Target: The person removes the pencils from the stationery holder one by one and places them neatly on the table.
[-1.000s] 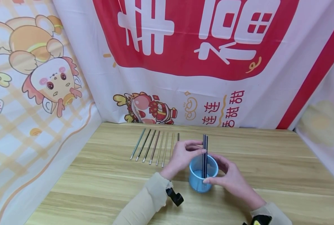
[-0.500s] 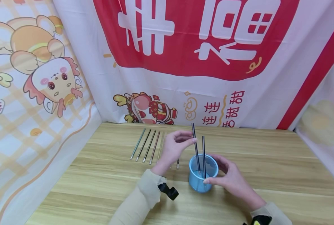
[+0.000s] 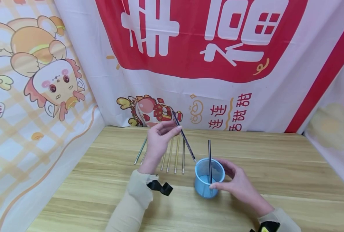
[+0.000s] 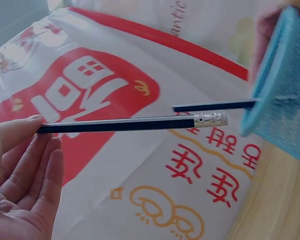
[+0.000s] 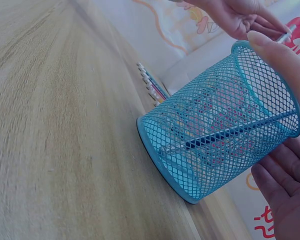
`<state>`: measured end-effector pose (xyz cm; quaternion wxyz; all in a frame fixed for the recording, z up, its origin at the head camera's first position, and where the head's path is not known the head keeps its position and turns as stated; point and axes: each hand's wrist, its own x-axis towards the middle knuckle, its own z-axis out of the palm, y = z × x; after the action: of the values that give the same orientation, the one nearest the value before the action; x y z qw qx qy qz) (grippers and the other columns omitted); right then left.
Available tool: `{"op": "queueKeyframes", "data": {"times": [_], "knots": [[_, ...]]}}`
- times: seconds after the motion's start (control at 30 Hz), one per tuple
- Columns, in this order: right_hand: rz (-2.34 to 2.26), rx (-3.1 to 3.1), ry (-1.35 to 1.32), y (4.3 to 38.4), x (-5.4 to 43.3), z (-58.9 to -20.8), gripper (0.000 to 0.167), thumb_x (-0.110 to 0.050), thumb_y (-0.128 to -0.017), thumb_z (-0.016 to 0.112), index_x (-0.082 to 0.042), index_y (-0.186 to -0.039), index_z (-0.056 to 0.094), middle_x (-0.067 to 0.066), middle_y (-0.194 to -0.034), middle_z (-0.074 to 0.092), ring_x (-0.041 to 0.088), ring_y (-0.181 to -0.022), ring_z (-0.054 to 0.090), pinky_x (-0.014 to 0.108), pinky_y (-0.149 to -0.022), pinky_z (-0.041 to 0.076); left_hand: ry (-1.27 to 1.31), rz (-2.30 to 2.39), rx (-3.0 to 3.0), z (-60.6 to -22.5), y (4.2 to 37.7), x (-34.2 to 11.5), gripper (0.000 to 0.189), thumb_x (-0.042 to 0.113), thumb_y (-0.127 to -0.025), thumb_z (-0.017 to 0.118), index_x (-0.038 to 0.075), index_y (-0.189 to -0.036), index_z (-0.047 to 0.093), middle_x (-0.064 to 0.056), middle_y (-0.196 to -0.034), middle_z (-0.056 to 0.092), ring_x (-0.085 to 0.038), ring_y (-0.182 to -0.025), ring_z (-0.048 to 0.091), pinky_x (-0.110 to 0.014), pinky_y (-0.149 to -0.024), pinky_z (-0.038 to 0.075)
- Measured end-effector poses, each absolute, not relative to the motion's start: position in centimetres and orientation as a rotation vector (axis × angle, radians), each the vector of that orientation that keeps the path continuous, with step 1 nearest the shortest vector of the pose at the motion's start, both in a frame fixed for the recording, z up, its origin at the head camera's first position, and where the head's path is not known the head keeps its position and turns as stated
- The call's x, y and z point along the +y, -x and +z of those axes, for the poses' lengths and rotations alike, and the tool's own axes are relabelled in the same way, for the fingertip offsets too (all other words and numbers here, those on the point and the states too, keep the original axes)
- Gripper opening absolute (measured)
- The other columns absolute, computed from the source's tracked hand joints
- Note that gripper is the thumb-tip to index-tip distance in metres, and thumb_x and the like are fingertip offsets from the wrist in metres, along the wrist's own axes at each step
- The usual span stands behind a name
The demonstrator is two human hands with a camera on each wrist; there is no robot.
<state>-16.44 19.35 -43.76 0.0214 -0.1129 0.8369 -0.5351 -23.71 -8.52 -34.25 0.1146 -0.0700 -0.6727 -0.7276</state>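
My left hand (image 3: 157,141) pinches a dark blue pencil (image 3: 186,141) near its upper end, between thumb and fingertips. The pencil slants down to the right, its silver ferrule and eraser close to the left rim of a blue mesh pencil cup (image 3: 203,190). Inside that cup a second dark pencil (image 3: 209,154) stands almost upright; through the mesh in the right wrist view this inner pencil (image 5: 210,138) shows eraser end down. My right hand (image 3: 239,185) holds the cup from the right, thumb at the near rim and fingers round the far side.
Left of the cup, several pencils (image 3: 176,156) lie in a row on the wooden table (image 3: 88,196), eraser ends toward me; my left hand hides some of them. A printed cloth (image 3: 148,77) hangs behind the table, and another printed cloth (image 3: 24,129) borders its left side.
My left hand has drawn one dark pencil up and left out of the cup, tilting it, while the other pencil stays inside. The right hand and cup keep their place.
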Motion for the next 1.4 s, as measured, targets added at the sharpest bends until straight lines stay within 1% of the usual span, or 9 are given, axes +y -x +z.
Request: {"op": "queueKeyframes", "data": {"times": [0.1,0.3,0.57,0.73,1.03,1.1,1.23,1.3,1.4], "knots": [[-1.657,2.594,0.346,16.4,19.4,-43.8,0.083,-0.024,-0.082,0.097,-0.011,-0.153,0.055,0.012,-0.151,0.064,0.036,-0.141,0.061,0.021,-0.112,0.052,0.191,-2.2,-1.86,-33.7,23.9,-9.4,0.023,0.006,-0.094,0.083,0.004,-0.116,0.077,-0.002,-0.103,0.084,-0.011,-0.089,0.08,-0.031,-0.091,0.068],[-1.667,2.591,0.354,16.5,19.5,-43.9,0.084,-0.025,-0.081,0.097,-0.011,-0.153,0.056,0.012,-0.151,0.064,0.036,-0.141,0.061,0.012,-0.109,0.048,0.159,-2.177,-1.826,-33.3,24.0,-11.4,0.024,0.009,-0.096,0.082,0.005,-0.118,0.076,0.005,-0.102,0.084,-0.011,-0.089,0.08,-0.031,-0.091,0.068],[-1.658,2.6,0.368,16.6,19.5,-43.8,0.084,-0.025,-0.081,0.097,-0.01,-0.153,0.055,0.013,-0.151,0.064,0.036,-0.14,0.062,0.031,-0.116,0.053,0.116,-2.115,-1.839,-33.6,24.4,-13.9,0.022,0.011,-0.094,0.085,0.008,-0.115,0.077,0.005,-0.099,0.084,-0.008,-0.086,0.079,-0.029,-0.089,0.067],[-1.649,2.599,0.352,16.6,19.5,-43.7,0.083,-0.025,-0.082,0.096,-0.012,-0.153,0.055,0.012,-0.152,0.063,0.035,-0.142,0.061,0.04,-0.119,0.053,0.093,-2.026,-1.912,-33.9,24.8,-15.5,0.026,0.013,-0.097,0.082,0.006,-0.121,0.076,0.007,-0.103,0.083,-0.008,-0.092,0.079,-0.027,-0.092,0.066],[-1.696,2.58,0.409,16.4,19.6,-43.5,0.085,-0.026,-0.08,0.098,-0.01,-0.153,0.056,0.014,-0.151,0.064,0.036,-0.14,0.062,0.018,-0.112,0.05,0.069,-1.877,-2.001,-34.4,26.1,-18.4,0.033,0.016,-0.097,0.083,0.001,-0.125,0.075,0.013,-0.101,0.081,-0.006,-0.093,0.079,-0.025,-0.09,0.066],[-1.699,2.58,0.413,16.4,19.6,-43.5,0.084,-0.026,-0.08,0.097,-0.01,-0.153,0.056,0.014,-0.151,0.064,0.036,-0.14,0.062,0.017,-0.111,0.05,0.057,-1.854,-2.028,-34.5,26.5,-19.0,0.033,0.017,-0.097,0.082,0.002,-0.126,0.075,0.01,-0.104,0.081,-0.005,-0.092,0.078,-0.024,-0.089,0.066],[-1.685,2.593,0.412,16.5,19.7,-43.6,0.084,-0.026,-0.081,0.097,-0.01,-0.153,0.056,0.015,-0.151,0.064,0.037,-0.14,0.062,0.02,-0.112,0.051,0.026,-1.798,-2.099,-34.6,27.3,-20.2,0.035,0.016,-0.099,0.08,0.003,-0.131,0.073,-0.007,-0.12,0.081,-0.002,-0.094,0.076,-0.021,-0.089,0.065],[-1.671,2.598,0.396,16.5,19.6,-43.6,0.085,-0.027,-0.08,0.098,-0.011,-0.153,0.056,0.014,-0.151,0.064,0.037,-0.14,0.062,0.023,-0.113,0.052,0.011,-1.769,-2.131,-34.6,27.7,-20.8,0.037,0.017,-0.099,0.08,0.003,-0.133,0.073,-0.014,-0.127,0.078,-0.001,-0.095,0.075,-0.019,-0.089,0.064],[-1.657,2.596,0.367,16.5,19.5,-43.7,0.085,-0.027,-0.08,0.098,-0.012,-0.153,0.056,0.011,-0.152,0.064,0.035,-0.142,0.061,0.03,-0.116,0.052,-0.01,-1.723,-2.17,-34.6,28.3,-21.6,0.038,0.018,-0.099,0.08,0.005,-0.134,0.073,-0.019,-0.131,0.076,-0.001,-0.098,0.074,-0.017,-0.089,0.063]]}}
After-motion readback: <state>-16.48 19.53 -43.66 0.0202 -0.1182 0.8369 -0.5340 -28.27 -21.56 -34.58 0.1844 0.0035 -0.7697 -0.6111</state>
